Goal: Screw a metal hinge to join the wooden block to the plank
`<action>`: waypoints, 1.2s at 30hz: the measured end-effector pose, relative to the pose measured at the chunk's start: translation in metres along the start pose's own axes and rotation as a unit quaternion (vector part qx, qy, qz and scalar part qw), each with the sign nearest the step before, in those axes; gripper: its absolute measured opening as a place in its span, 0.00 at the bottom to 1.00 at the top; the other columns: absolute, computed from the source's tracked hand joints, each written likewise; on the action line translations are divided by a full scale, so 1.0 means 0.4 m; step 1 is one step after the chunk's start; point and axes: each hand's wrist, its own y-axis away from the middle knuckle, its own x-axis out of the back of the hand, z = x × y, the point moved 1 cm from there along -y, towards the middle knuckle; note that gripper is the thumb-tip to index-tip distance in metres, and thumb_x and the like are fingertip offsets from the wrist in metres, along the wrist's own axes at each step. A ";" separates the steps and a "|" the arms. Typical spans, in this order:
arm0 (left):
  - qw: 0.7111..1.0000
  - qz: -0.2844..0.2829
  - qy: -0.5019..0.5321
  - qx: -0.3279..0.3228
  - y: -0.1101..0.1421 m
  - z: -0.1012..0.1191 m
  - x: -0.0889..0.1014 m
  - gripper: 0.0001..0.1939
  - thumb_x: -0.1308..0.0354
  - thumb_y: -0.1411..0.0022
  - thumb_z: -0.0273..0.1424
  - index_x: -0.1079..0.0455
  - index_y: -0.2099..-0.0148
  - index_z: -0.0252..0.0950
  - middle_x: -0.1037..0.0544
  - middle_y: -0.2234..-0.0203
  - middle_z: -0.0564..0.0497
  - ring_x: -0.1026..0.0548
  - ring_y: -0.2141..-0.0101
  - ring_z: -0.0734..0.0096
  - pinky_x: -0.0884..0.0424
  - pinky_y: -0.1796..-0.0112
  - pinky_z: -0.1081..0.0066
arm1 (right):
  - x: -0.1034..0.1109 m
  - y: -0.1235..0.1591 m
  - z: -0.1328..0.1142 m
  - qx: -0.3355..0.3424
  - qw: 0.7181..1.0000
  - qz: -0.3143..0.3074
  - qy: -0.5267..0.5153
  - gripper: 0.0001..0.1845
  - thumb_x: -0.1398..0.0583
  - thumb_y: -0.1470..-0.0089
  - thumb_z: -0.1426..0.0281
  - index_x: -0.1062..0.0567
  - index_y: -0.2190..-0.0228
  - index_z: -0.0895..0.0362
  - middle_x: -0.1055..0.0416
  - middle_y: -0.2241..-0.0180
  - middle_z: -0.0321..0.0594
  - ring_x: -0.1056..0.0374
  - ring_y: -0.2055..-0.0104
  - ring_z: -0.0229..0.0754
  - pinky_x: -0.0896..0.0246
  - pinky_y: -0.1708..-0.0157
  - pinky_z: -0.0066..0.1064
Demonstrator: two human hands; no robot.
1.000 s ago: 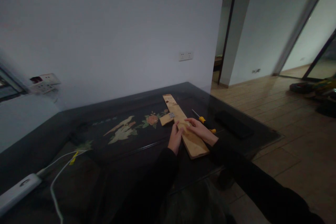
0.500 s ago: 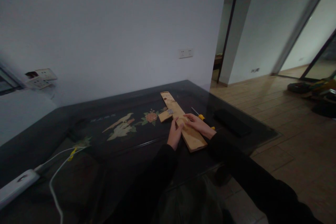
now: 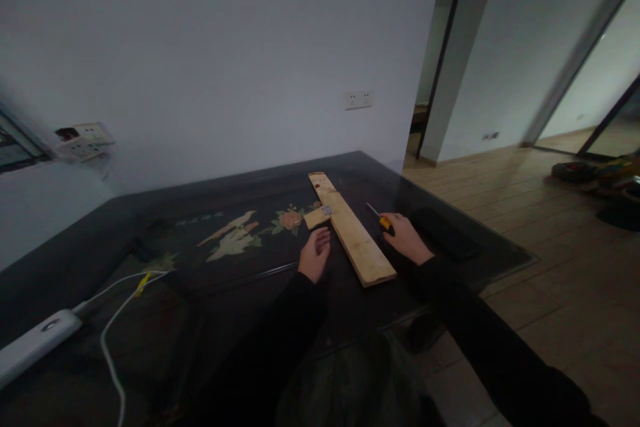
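A long pale wooden board (image 3: 353,227) lies on the dark table, slanting from the back toward me. A short wooden piece (image 3: 316,217) sticks out from its left side, with a small grey metal piece (image 3: 327,210) where the two meet. My left hand (image 3: 315,255) is left of the board, just below the short piece; its fingers are loosely bent and apart, with nothing visible in them. On the board's right, my right hand (image 3: 406,238) closes over the handle of a yellow and black screwdriver (image 3: 385,223), its shaft pointing away to the back left.
A dark flat oblong object (image 3: 445,235) lies right of my right hand. At the left are a white power strip (image 3: 43,341) and a white cable (image 3: 107,347) with a yellow tie. The table (image 3: 260,327) meets the wall behind; its right edge faces the floor.
Both hands have come off the board. My left hand moved left, beside it; my right hand moved right and took hold of the screwdriver's handle. The board stays in place.
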 end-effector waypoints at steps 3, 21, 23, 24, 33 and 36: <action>0.999 -0.023 -0.044 -0.018 0.012 0.024 0.052 0.11 0.42 0.44 0.29 0.30 0.57 0.34 0.23 0.71 0.49 0.24 0.71 0.72 0.29 0.65 0.70 | -0.014 -0.007 -0.011 0.009 1.000 -0.008 0.019 0.27 0.45 0.56 0.82 0.29 0.52 0.62 0.32 0.52 0.53 0.36 0.51 0.50 0.40 0.49 0.42; 0.998 0.052 0.010 0.016 0.040 0.065 0.189 0.17 0.34 0.51 0.38 0.27 0.62 0.32 0.22 0.76 0.49 0.27 0.77 0.73 0.33 0.72 0.73 | 0.101 0.013 -0.216 0.020 0.982 0.127 -0.137 0.19 0.44 0.45 0.64 0.28 0.51 0.53 0.36 0.48 0.50 0.42 0.44 0.54 0.48 0.42 0.51; 0.995 0.064 0.073 0.012 0.046 0.071 0.176 0.20 0.34 0.51 0.37 0.28 0.56 0.34 0.20 0.64 0.45 0.24 0.66 0.68 0.30 0.63 0.70 | 0.114 0.024 -0.339 0.053 0.962 0.118 -0.240 0.21 0.45 0.43 0.60 0.31 0.49 0.49 0.39 0.44 0.45 0.44 0.40 0.51 0.49 0.40 0.48; 0.992 0.067 0.102 0.020 0.049 0.075 0.168 0.21 0.35 0.49 0.38 0.29 0.53 0.36 0.21 0.59 0.44 0.24 0.61 0.66 0.30 0.60 0.69 | 0.105 0.028 -0.401 0.072 0.947 0.096 -0.297 0.21 0.46 0.41 0.59 0.32 0.47 0.48 0.41 0.42 0.44 0.46 0.39 0.49 0.50 0.40 0.47; 0.987 0.057 0.151 0.018 0.059 0.099 0.114 0.29 0.54 0.37 0.50 0.39 0.38 0.47 0.34 0.42 0.46 0.38 0.40 0.57 0.32 0.47 0.61 | -0.181 -0.007 -0.636 0.089 0.877 -0.094 -0.463 0.37 0.46 0.46 0.46 0.38 0.40 0.51 0.52 0.34 0.47 0.62 0.31 0.48 0.66 0.35 0.47; 0.987 0.044 0.153 0.036 0.062 0.096 0.115 0.28 0.55 0.37 0.49 0.39 0.38 0.47 0.34 0.42 0.46 0.39 0.39 0.56 0.32 0.47 0.59 | -0.202 -0.012 -0.619 0.091 0.864 -0.118 -0.480 0.35 0.46 0.45 0.48 0.41 0.39 0.47 0.50 0.34 0.43 0.62 0.31 0.46 0.67 0.34 0.47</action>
